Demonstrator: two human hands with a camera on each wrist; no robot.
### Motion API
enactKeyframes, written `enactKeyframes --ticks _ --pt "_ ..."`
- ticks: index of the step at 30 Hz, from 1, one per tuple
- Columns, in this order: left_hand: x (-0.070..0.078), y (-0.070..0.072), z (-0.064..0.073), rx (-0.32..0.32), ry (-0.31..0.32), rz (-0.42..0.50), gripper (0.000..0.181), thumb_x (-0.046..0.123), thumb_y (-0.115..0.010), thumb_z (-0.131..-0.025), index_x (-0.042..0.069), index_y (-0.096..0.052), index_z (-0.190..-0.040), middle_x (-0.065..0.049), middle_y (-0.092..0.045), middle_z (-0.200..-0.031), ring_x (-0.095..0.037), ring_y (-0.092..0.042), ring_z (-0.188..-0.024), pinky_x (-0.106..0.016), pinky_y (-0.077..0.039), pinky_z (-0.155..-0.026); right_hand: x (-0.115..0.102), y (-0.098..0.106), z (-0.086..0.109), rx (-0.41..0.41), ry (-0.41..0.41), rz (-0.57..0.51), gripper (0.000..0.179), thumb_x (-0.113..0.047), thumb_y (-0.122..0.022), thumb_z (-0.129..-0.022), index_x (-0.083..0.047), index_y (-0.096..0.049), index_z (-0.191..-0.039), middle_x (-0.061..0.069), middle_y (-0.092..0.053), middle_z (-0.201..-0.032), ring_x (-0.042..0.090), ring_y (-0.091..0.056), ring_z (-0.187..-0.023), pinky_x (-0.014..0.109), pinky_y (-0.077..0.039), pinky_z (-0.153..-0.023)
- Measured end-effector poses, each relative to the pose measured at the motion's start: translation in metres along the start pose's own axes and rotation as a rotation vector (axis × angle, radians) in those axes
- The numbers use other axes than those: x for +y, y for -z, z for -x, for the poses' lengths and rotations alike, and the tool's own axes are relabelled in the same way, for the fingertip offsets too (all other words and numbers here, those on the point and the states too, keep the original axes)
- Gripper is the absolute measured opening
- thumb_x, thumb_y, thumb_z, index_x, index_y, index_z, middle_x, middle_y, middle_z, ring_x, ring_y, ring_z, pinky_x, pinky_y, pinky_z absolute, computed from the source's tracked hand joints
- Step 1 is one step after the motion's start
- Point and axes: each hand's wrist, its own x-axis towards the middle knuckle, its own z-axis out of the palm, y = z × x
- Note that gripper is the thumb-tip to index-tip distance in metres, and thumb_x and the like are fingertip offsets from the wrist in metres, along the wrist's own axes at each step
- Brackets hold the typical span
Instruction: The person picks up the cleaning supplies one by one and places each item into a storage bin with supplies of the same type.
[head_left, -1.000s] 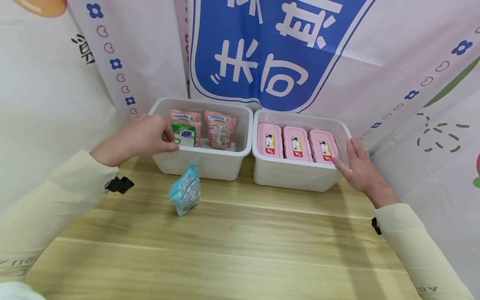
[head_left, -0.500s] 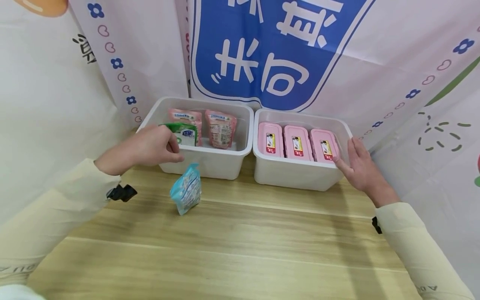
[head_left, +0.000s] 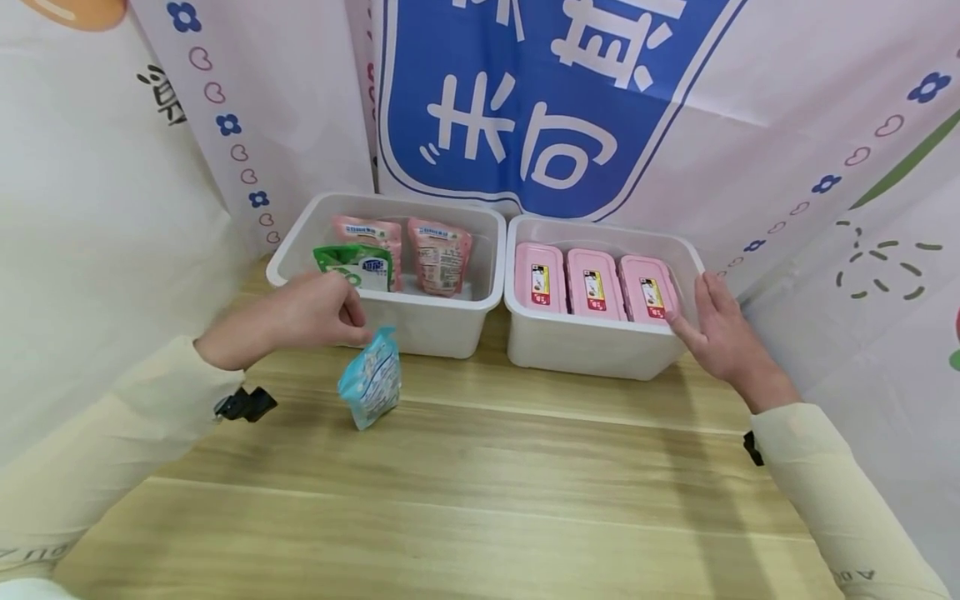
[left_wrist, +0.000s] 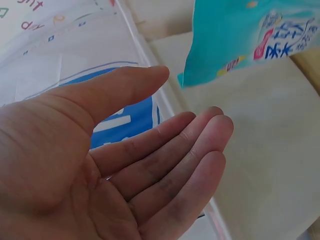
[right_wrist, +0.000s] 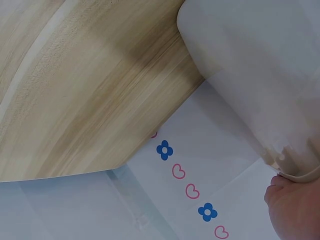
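My left hand (head_left: 311, 312) hovers with a gap between thumb and fingers, in front of the left white bin (head_left: 435, 322) and just up-left of a teal pouch (head_left: 372, 382). In the left wrist view the fingers of the left hand (left_wrist: 150, 165) are loosely bent around nothing, apart from the teal pouch (left_wrist: 235, 40). That pouch stands on the table. Inside the left bin are a green-and-white pouch (head_left: 358, 262) and two pink pouches (head_left: 441, 258). My right hand (head_left: 723, 337) rests on the right white bin (head_left: 585, 348) at its right front rim, fingers extended.
Pink lidded boxes (head_left: 596, 283) stand in a row inside the right bin. The bins sit side by side on a wooden table (head_left: 480, 475), against a printed cloth backdrop (head_left: 420, 100). Cloth also hangs on both sides.
My left hand has moved down and slightly right, away from the green pouch in the left bin and toward the teal pouch. The right hand stays at the right bin's rim.
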Motion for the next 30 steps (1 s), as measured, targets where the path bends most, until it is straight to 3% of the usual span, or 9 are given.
enactKeyframes --ticks 10,20,30 --pt "0.005 -0.010 0.005 -0.028 0.009 0.013 0.016 0.024 -0.081 -0.092 0.008 -0.082 -0.091 -0.001 -0.078 -0.081 -0.012 -0.068 -0.071 -0.031 -0.061 -0.068 0.000 0.000 -0.002 0.013 0.009 0.007 0.093 -0.058 -0.035 -0.110 -0.003 0.014 -0.167 0.020 0.019 -0.176 0.049 0.007 -0.163 0.076 -0.008 -0.126" --pt "0.001 -0.020 0.005 -0.018 -0.049 0.006 0.020 0.022 -0.084 -0.090 0.013 -0.078 -0.074 0.004 -0.070 -0.066 -0.010 -0.057 -0.059 -0.027 -0.048 -0.057 -0.001 0.000 -0.003 0.013 0.008 0.002 0.093 -0.058 -0.035 -0.110 -0.001 0.012 -0.167 0.022 0.017 -0.176 0.049 0.008 -0.163 0.074 -0.008 -0.127" --pt "-0.003 -0.033 0.004 0.002 -0.042 -0.012 0.033 0.022 -0.083 -0.089 0.015 -0.067 -0.061 0.006 -0.057 -0.056 -0.009 -0.047 -0.052 -0.024 -0.037 -0.050 0.000 -0.001 0.000 0.014 0.011 -0.016 0.092 -0.056 -0.036 -0.110 -0.002 0.013 -0.167 0.020 0.018 -0.176 0.048 0.008 -0.164 0.075 -0.008 -0.127"
